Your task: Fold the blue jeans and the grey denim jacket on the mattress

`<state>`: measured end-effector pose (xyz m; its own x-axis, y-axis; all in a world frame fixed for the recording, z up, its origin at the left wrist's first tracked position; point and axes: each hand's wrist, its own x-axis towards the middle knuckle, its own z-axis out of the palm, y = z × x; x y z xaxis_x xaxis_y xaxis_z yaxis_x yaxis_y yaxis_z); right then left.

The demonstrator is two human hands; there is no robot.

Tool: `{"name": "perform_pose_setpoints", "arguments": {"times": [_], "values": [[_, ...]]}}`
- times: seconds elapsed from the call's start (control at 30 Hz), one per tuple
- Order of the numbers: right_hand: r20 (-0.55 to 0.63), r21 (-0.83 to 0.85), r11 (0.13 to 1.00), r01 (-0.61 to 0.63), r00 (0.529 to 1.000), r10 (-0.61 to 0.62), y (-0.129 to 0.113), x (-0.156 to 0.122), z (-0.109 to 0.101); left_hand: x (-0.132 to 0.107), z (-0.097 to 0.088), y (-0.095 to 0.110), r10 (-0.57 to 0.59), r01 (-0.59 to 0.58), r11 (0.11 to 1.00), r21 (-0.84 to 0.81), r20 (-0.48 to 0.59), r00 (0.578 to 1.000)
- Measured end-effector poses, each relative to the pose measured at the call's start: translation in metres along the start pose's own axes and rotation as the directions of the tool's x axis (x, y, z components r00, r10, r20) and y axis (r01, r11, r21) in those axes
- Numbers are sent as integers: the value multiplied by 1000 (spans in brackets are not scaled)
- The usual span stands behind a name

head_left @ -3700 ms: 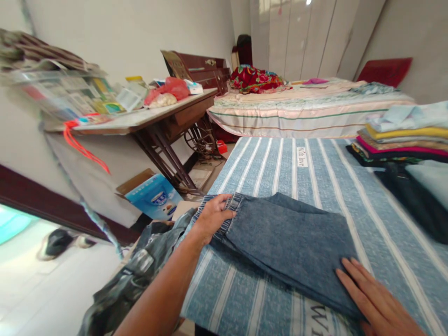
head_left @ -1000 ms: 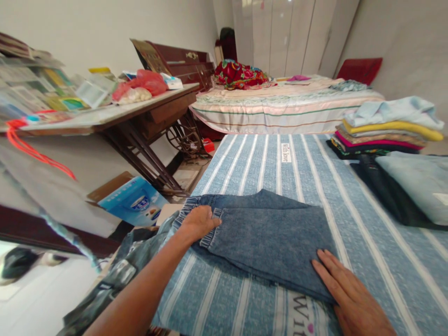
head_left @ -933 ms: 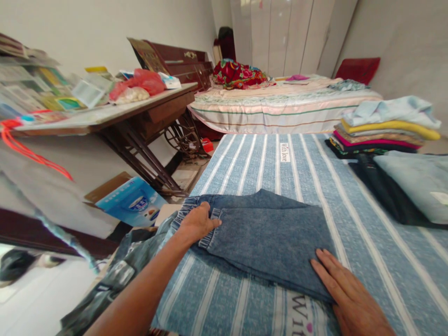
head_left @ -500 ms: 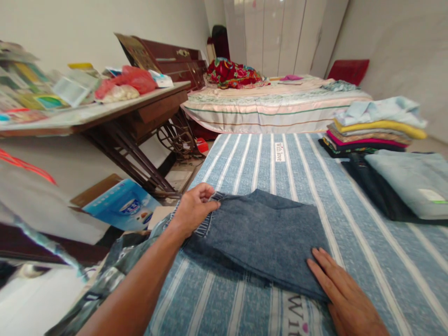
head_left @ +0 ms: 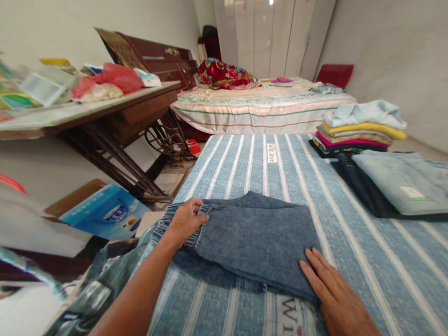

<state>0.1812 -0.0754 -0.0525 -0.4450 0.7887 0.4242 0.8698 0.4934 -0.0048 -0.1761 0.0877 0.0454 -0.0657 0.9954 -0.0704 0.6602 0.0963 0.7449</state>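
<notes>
Folded dark blue denim pants [head_left: 248,233] lie flat on the blue-and-white striped bedding. Their ribbed elastic waistband is at the left end. My left hand [head_left: 187,221] is closed on the waistband's upper part, thumb against the cloth; the fingertips are partly hidden. At the opposite end, my right hand [head_left: 327,280] rests flat, fingers stretched out over the lower right corner of the pants. A layer of the denim shows beneath the front edge, and a peak of cloth sticks out along the far side.
To the right are a stack of folded clothes [head_left: 360,130] and folded light jeans [head_left: 395,179] on dark ones. A cluttered table [head_left: 140,100] with iron legs stands left, above a blue box [head_left: 108,212]. Dark patterned clothing [head_left: 101,284] lies at the near left edge. Beyond is another bed [head_left: 259,109].
The view has shifted slightly, so the scene sits further left. My left hand still grips the waistband and my right hand still lies on the other end. The pants look much the same.
</notes>
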Motion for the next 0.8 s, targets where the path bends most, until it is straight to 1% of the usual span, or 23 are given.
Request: {"name": "perform_pose_setpoints", "arguments": {"times": [0.1,0.17,0.23,0.3,0.37,0.43,0.47,0.5,0.57,0.6,0.67,0.7,0.73,0.77,0.8], "values": [[-10,14,1000,-4,1000,5,-1,1,-1,2,-2,0,13,-19,972,235,27,1000],[-25,21,1000,-11,1000,11,-2,2,-2,1,-1,-2,42,-55,930,364,43,998],[-40,28,999,-18,999,19,-2,3,-4,-1,0,-2,67,-94,889,447,78,995],[-49,36,999,-24,998,26,-2,5,-5,-8,1,3,94,-120,819,562,74,993],[-54,44,999,-21,998,23,-2,7,-7,-18,3,11,178,-144,713,686,21,984],[-41,54,998,-16,999,18,-1,8,-9,-31,10,21,320,-208,632,746,-8,947],[-27,59,998,-15,999,17,-1,9,-10,-38,15,27,393,-272,617,739,10,920],[-11,66,998,-17,1000,18,0,10,-12,-45,22,32,456,-355,613,706,52,889],[-1,84,996,-6,1000,6,0,12,-19,-57,39,43,547,-533,611,585,175,819],[-4,98,995,11,1000,-11,1,14,-24,-63,48,50,569,-602,608,518,246,785],[-12,143,988,51,999,-50,6,19,-37,-73,67,65,580,-686,605,406,366,728],[4,177,983,50,999,-51,11,24,-44,-77,76,74,577,-705,607,367,406,708],[32,220,975,26,999,-34,18,31,-50,-82,85,83,581,-722,605,335,434,688],[77,267,963,-36,997,15,27,39,-56,-86,95,92,593,-741,598,305,455,665],[128,320,941,-112,989,74,38,50,-59,-91,103,100,610,-766,582,272,477,633]]}}
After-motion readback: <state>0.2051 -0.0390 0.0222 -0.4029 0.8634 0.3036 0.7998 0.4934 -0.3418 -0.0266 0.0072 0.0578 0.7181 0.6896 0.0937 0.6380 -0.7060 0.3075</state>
